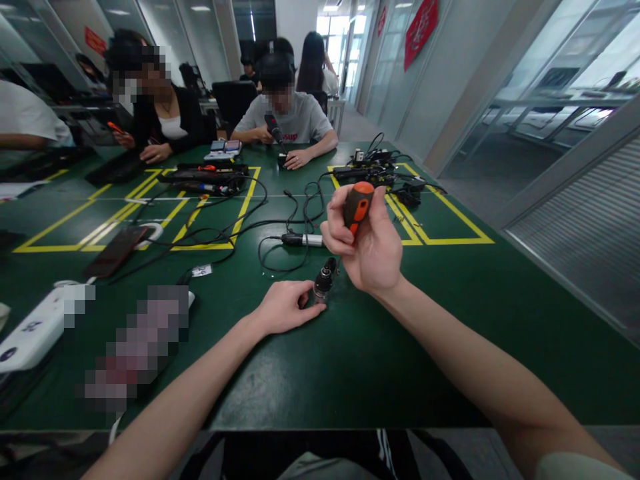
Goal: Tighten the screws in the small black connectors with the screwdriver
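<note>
My right hand [373,250] is raised above the green table, its fingers wrapped round an orange and black screwdriver handle [359,205]. The shaft of that screwdriver is mostly hidden by the hand. Below and to the left, my left hand [287,307] rests on the table, with thumb and forefinger against a small dark cylindrical part [323,285] that has a clear-looking lower end. This part stands roughly upright, just under my right hand. Behind it lies a black and silver pen-shaped tool [303,240] with a cable.
Cables and tools [370,170] lie inside yellow tape marks at the back right, more [205,179] at the back left. A phone [117,252], a white power strip [43,327] and a blurred object [145,347] are on the left. People sit across the table [500,300].
</note>
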A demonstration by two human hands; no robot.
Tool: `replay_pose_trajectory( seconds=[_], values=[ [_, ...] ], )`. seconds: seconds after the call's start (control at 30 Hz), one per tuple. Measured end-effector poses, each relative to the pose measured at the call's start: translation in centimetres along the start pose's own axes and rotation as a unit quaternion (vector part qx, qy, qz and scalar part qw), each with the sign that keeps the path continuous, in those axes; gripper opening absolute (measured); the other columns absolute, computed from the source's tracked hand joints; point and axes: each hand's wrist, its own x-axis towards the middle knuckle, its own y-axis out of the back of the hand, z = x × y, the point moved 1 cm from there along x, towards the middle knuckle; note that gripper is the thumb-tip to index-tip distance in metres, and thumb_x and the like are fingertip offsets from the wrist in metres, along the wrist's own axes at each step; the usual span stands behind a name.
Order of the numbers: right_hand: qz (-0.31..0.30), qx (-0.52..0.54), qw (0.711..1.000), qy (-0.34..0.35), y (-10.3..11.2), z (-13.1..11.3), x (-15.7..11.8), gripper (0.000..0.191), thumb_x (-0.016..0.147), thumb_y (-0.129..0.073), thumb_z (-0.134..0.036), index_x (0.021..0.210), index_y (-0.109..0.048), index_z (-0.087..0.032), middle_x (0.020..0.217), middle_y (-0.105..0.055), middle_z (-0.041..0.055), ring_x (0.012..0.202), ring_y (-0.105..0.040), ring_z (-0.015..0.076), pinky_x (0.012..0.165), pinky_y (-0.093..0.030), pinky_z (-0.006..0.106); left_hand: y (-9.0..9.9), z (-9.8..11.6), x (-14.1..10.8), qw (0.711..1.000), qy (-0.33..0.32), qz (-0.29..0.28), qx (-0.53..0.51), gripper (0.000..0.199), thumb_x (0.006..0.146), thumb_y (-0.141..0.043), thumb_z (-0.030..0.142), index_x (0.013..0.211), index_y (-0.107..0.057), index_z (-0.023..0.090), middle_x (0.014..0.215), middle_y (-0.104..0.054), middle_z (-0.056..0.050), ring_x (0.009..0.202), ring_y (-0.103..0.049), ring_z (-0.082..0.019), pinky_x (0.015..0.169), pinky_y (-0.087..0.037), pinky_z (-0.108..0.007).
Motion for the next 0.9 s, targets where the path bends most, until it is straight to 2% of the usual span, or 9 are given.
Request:
replay_pose_trajectory(
  seconds=[0.27, 0.43, 0.67, 0.9],
  values=[
    [-0.021, 0.028, 0.999, 0.042, -0.14, 0.15, -0.37, 0.043, 0.092, -0.072, -0.065, 0.091, -0.051, -0.027, 0.057, -0.033, -0.0115, 0.043, -0.016, 0.0067, 0.04, -0.014, 0.019, -0.11, -0.13, 0.04, 1.0, 0.002, 0.003, -0.001, 0.037, 0.091, -0.066, 0.048, 0.072, -0.051, 0.02, 0.059, -0.053, 0.006, 0.052, -0.047, -0.01, 0.058, -0.028, -0.025],
    [-0.012, 0.014, 1.0, 0.018, -0.15, 0.03, -0.18, 0.054, 0.092, -0.062, -0.077, 0.084, -0.05, -0.026, 0.057, -0.031, -0.0092, 0.042, -0.019, 0.0078, 0.037, -0.015, 0.021, -0.07, -0.1, 0.04, 1.0, 0.003, 0.0, -0.005, 0.037, 0.091, -0.066, 0.047, 0.071, -0.049, 0.02, 0.059, -0.054, 0.005, 0.053, -0.046, -0.01, 0.058, -0.027, -0.026],
    [0.002, 0.002, 1.0, 0.004, -0.09, -0.15, -0.27, 0.056, 0.092, -0.057, -0.081, 0.086, -0.049, -0.027, 0.056, -0.023, -0.0104, 0.042, -0.017, 0.0084, 0.041, -0.014, 0.021, -0.05, -0.16, 0.02, 1.0, 0.009, -0.006, -0.009, 0.037, 0.091, -0.066, 0.048, 0.072, -0.05, 0.02, 0.059, -0.053, 0.006, 0.053, -0.047, -0.01, 0.059, -0.027, -0.026],
    [0.023, 0.013, 0.998, 0.049, -0.17, 0.28, -0.35, 0.044, 0.091, -0.069, -0.068, 0.091, -0.048, -0.029, 0.057, -0.025, -0.012, 0.044, -0.011, 0.0087, 0.044, -0.008, 0.023, 0.07, 0.04, -0.03, 1.0, 0.013, -0.007, -0.007, 0.038, 0.09, -0.066, 0.046, 0.07, -0.048, 0.02, 0.059, -0.052, 0.006, 0.052, -0.044, -0.01, 0.058, -0.026, -0.026]
  ],
)
